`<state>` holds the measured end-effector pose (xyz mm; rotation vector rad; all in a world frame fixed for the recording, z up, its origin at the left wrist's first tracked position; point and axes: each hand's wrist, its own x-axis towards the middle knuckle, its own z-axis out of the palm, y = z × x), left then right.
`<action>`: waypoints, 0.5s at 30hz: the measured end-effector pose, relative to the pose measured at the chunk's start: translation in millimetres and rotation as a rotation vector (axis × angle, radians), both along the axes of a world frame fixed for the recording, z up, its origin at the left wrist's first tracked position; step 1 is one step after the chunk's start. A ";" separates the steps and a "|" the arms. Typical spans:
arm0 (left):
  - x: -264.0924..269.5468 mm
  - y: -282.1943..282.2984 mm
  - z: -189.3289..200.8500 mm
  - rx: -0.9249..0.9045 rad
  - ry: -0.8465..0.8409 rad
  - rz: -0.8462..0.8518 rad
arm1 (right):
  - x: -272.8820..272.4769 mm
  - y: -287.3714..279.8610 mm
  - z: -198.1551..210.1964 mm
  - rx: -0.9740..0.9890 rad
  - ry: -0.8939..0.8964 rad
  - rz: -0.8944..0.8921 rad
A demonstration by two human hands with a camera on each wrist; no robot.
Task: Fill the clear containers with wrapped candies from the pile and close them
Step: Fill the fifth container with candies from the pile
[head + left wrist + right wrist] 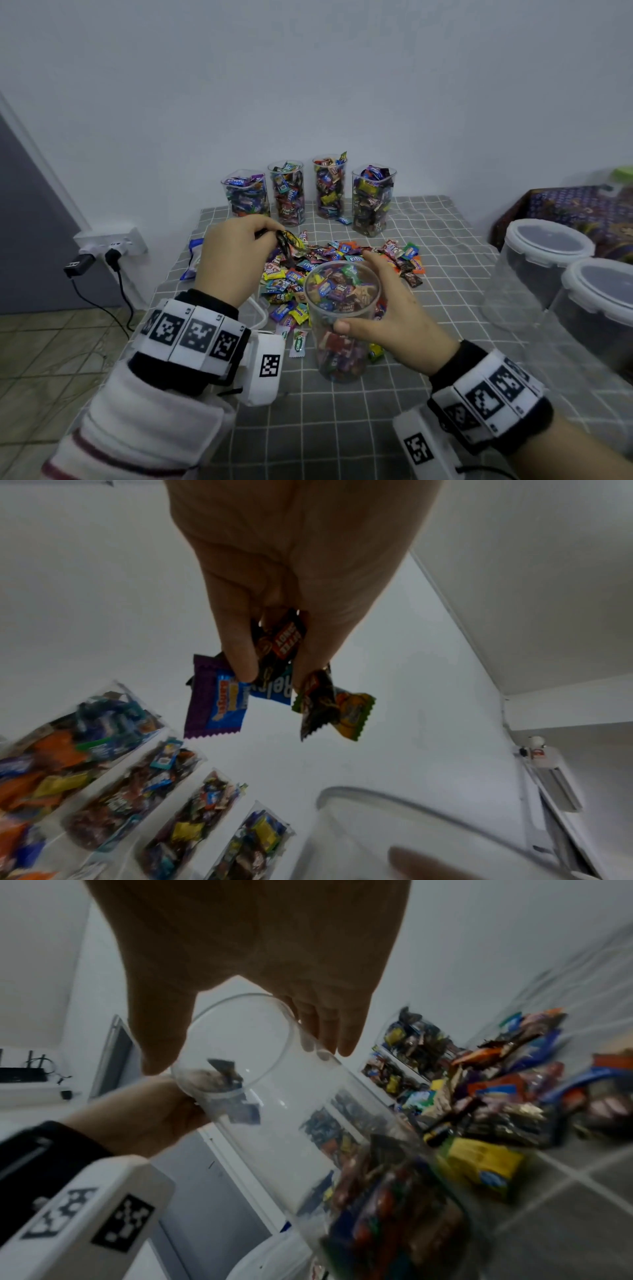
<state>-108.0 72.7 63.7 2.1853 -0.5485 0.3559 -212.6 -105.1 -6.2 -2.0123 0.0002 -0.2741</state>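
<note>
A tall clear container, partly filled with wrapped candies, stands on the grey checked cloth in front of the candy pile. My right hand grips it near the rim; thumb and fingers curl round the clear wall. My left hand hovers to the left of the rim, above the pile, pinching a bunch of wrapped candies. The left wrist view shows several wrappers hanging from its fingertips above the container's rim. Along the wall stand several filled clear containers without lids.
Two large clear tubs with white lids sit at the right. A small blue-and-white bag lies at the cloth's left edge. A wall socket with plugs and a cable is at the left. Bare cloth lies in front of the held container.
</note>
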 end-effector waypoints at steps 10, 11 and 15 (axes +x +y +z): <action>-24.4 -20.1 3.8 -0.144 0.092 -0.300 | 2.9 2.0 -12.1 0.152 -0.069 -0.012; -26.4 -22.3 1.4 -0.131 0.107 -0.326 | 2.8 2.0 -12.5 0.152 -0.074 -0.010; -28.8 -30.3 -9.2 -0.051 0.144 -0.356 | 2.4 2.4 -12.3 0.151 -0.081 -0.013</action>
